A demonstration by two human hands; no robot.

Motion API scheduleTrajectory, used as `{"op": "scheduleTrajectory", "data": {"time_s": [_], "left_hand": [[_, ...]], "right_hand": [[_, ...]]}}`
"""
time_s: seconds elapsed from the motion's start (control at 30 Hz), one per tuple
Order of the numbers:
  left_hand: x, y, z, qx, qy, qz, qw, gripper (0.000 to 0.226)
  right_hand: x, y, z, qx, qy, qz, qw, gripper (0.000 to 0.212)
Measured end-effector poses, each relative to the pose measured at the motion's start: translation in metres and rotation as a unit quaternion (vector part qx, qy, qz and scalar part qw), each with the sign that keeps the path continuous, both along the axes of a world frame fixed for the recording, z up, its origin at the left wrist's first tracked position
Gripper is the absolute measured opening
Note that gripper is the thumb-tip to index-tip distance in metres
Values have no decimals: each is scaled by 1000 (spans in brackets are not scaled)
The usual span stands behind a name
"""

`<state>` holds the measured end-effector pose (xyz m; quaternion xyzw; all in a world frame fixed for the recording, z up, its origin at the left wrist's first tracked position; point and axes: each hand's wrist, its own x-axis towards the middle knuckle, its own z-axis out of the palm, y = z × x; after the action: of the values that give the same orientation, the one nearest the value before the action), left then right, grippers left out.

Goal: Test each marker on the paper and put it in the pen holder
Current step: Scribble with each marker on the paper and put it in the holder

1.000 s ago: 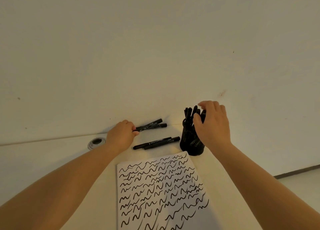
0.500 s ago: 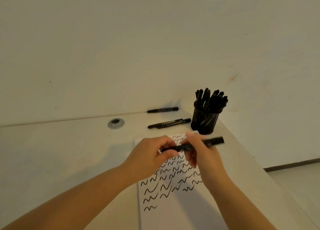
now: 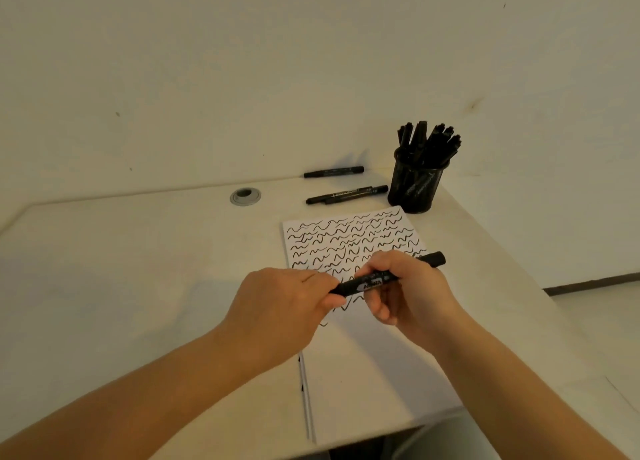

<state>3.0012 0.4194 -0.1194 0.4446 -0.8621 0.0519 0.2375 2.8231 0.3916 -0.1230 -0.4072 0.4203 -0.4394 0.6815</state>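
A black marker (image 3: 372, 282) lies level above the white paper (image 3: 349, 238), gripped at both ends. My left hand (image 3: 284, 304) curls round its left end and my right hand (image 3: 405, 293) grips the barrel, with the right cap end sticking out. The paper carries several rows of black squiggles. A black mesh pen holder (image 3: 415, 188) with several markers stands at the paper's far right corner. Two markers (image 3: 346, 195) lie side by side left of the holder. One more marker (image 3: 333, 172) lies by the wall.
A round grey cable grommet (image 3: 245, 196) sits in the desk at the back. The wall runs right behind the desk. The desk's right edge (image 3: 540, 286) drops to the floor. The paper's near edge reaches the front edge of the desk.
A second ago my left hand was at the markers by the wall and my right at the holder. Both hands now hold one marker over the paper, a little lower than half a second ago.
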Motion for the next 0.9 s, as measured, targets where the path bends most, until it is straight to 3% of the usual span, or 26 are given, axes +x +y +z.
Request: {"op": "scheduleTrajectory", "data": {"time_s": [0.13,0.23,0.3,0.4,0.47,0.67,0.9], "left_hand": [[0,11,0,161,77,-7,984,27],[32,10,-11,274,234,36,932,32],[59,1,-17,306,308,85,897,37],[62,-10,-27,283,305,94,905,33],[46,-13,-34,275,282,79,916,26],[24,-22,-50,269,258,55,926,16],[26,-22,-54,272,271,42,923,18]], "right_hand": [[1,6,-1,-39,22,12,999,33],[-36,-5,0,-36,-31,-169,984,34],[-62,-8,-3,-58,34,-225,972,37],[-47,0,-19,-108,206,-71,970,17],[-25,7,-30,-124,241,-5,962,12],[-13,10,-47,-183,281,-109,936,17],[-8,14,-46,-239,279,-27,930,6]]}}
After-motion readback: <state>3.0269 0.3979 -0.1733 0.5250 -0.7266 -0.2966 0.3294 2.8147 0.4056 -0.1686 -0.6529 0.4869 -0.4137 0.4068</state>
